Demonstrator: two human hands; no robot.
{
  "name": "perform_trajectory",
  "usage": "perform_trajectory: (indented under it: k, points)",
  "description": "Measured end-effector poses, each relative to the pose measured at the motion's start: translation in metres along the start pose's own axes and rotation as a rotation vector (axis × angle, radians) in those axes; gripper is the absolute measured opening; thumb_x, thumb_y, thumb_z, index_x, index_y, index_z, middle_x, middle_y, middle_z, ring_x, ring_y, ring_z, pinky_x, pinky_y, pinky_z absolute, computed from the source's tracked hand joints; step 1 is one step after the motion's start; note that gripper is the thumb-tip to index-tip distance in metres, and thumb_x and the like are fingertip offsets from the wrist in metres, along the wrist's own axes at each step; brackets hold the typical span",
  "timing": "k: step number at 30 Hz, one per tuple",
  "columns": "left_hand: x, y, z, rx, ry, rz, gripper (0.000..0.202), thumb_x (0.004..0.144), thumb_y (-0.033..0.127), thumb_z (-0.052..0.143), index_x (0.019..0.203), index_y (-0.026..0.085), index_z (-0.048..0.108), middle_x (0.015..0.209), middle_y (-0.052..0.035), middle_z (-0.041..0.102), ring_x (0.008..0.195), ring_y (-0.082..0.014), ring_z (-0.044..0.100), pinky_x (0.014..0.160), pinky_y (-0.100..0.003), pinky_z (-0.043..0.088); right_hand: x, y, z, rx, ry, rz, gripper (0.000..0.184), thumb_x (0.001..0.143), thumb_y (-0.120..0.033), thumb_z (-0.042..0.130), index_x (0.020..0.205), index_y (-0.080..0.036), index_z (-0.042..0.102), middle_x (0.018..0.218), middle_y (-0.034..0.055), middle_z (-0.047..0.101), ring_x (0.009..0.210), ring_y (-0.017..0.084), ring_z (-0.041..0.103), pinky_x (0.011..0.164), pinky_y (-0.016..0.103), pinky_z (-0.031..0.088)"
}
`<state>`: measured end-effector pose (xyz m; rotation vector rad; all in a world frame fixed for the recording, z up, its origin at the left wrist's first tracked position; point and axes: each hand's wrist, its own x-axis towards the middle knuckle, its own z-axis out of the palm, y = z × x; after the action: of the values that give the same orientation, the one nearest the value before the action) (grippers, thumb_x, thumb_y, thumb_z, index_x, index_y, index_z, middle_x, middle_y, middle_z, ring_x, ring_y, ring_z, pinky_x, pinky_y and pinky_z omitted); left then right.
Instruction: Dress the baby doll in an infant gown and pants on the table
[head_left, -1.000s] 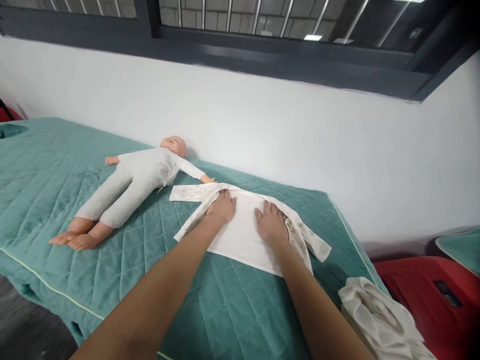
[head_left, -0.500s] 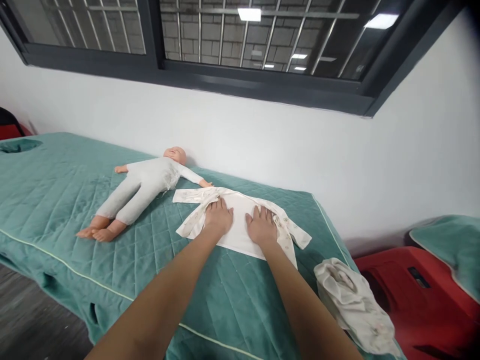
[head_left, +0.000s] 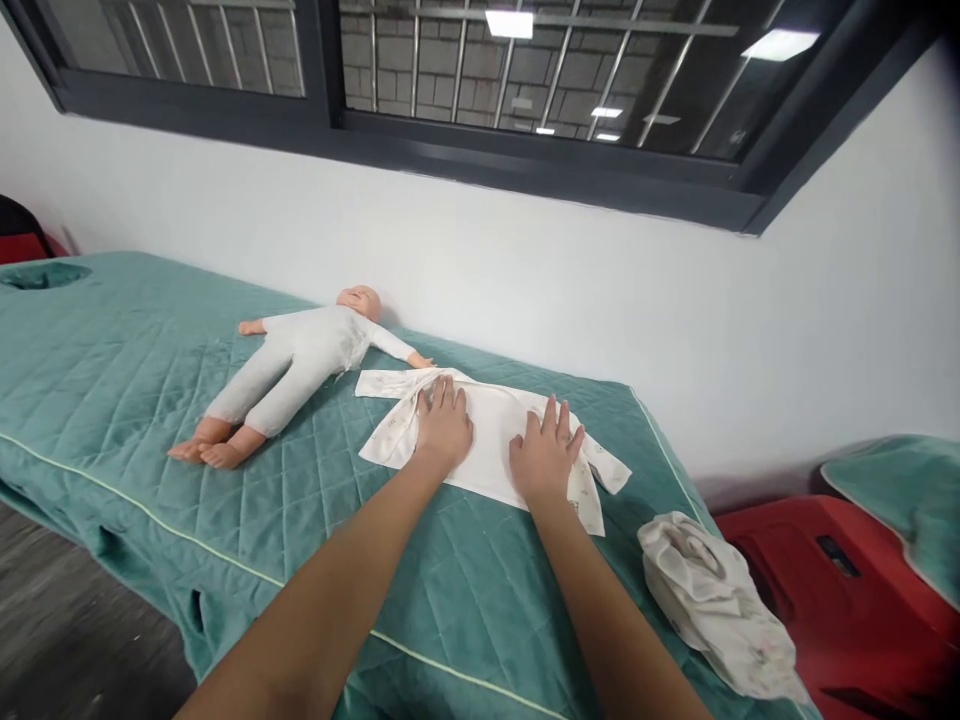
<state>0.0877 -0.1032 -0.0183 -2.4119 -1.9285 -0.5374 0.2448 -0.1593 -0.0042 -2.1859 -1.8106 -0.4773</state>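
**Both hands flat on baby garment, doll alongside**

Clock refs: 12 = toward the wall, 6 = toward the wearer.

- Baby garment: white with a faint small print. It lay spread open on the quilted green cover, near the cover's 3 o'clock end. One sleeve ran out toward 10 o'clock, the other toward 4 o'clock.
- Left hand: palm down on the garment's 9 o'clock half. Fingers were straight and close together, pointing to 12. Released, nothing gripped.
- Right hand: palm down on the 3 o'clock half. Fingers were splayed, pointing between 12 and 1. Also released, resting flat, nothing gripped.
- The hands were near each other but not touching. A strip of white fabric showed between them.
- Baby doll: in a pale one-piece, on its back at 10 o'clock from the garment. Its head was by the wall and its bare feet pointed to 7 o'clock. Its nearer hand lay just beside the 10 o'clock sleeve; couldn't tell if they touched.
- Crumpled white cloth: at 4 o'clock from the right hand, at the cover's corner, apart from the garment.
- Red object: at 3 o'clock from that cloth, off the cover. Type unclear.
- White wall at 12, with a dark-framed window above it.
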Motion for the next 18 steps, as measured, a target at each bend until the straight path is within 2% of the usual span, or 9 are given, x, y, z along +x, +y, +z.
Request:
perform_trajectory:
  k: [3,6,9,13,15,18]
  points:
    - [0.008,-0.007,-0.001,0.006,-0.019,0.014,0.061,0.095,0.033,0.03,0.151,0.011,0.037,0.164,-0.0153,0.019,0.153,-0.0297,0.01,0.121,-0.061,0.006,0.002,0.004,0.0,0.0,-0.017,0.081,0.049,0.087,-0.019,0.039,0.134,-0.013,0.053,0.163,0.0135,0.025,0.151,0.031,0.013,0.119,0.058,0.01]
    - [0.015,-0.013,-0.003,0.011,-0.018,0.071,0.06,0.095,0.032,0.031,0.15,0.01,0.038,0.164,-0.0158,0.02,0.153,-0.0294,0.009,0.122,-0.06,0.005,0.005,0.014,-0.001,0.048,-0.049,0.153,0.052,0.088,-0.016,0.037,0.139,-0.012,0.049,0.157,0.0145,0.037,0.142,0.03,0.034,0.116,0.048,0.025]
    - [0.021,-0.016,-0.002,0.007,0.006,0.134,0.057,0.094,0.03,0.034,0.148,0.012,0.041,0.164,-0.0143,0.022,0.154,-0.0286,0.009,0.122,-0.06,0.003,0.011,0.03,-0.004,0.114,-0.059,0.163,0.051,0.089,-0.016,0.037,0.137,-0.012,0.051,0.14,0.0149,0.055,0.125,0.029,0.049,0.103,0.039,0.038]
    - [0.024,-0.015,-0.002,-0.01,0.048,0.194,0.051,0.095,0.028,0.034,0.142,0.016,0.048,0.161,-0.0125,0.029,0.153,-0.0282,0.013,0.122,-0.062,0.005,0.027,0.048,-0.01,0.205,-0.101,0.212,0.04,0.092,-0.022,0.038,0.123,-0.022,0.063,0.122,0.0099,0.066,0.108,0.026,0.059,0.086,0.034,0.044]
    - [0.025,-0.015,-0.001,-0.031,0.068,0.279,0.047,0.096,0.024,0.033,0.136,0.015,0.054,0.158,-0.0115,0.036,0.151,-0.0266,0.02,0.123,-0.057,0.01,0.039,0.056,-0.014,0.248,-0.116,0.262,0.037,0.092,-0.024,0.039,0.115,-0.023,0.067,0.114,0.0089,0.07,0.099,0.025,0.062,0.081,0.033,0.045]
    - [0.027,-0.015,0.003,-0.073,0.024,0.425,0.043,0.097,0.022,0.032,0.127,0.016,0.062,0.15,-0.0087,0.05,0.141,-0.0212,0.04,0.122,-0.041,0.027,0.058,0.069,-0.013,0.353,-0.112,0.336,0.034,0.088,-0.023,0.042,0.107,-0.023,0.071,0.105,0.009,0.073,0.094,0.024,0.064,0.079,0.033,0.045]
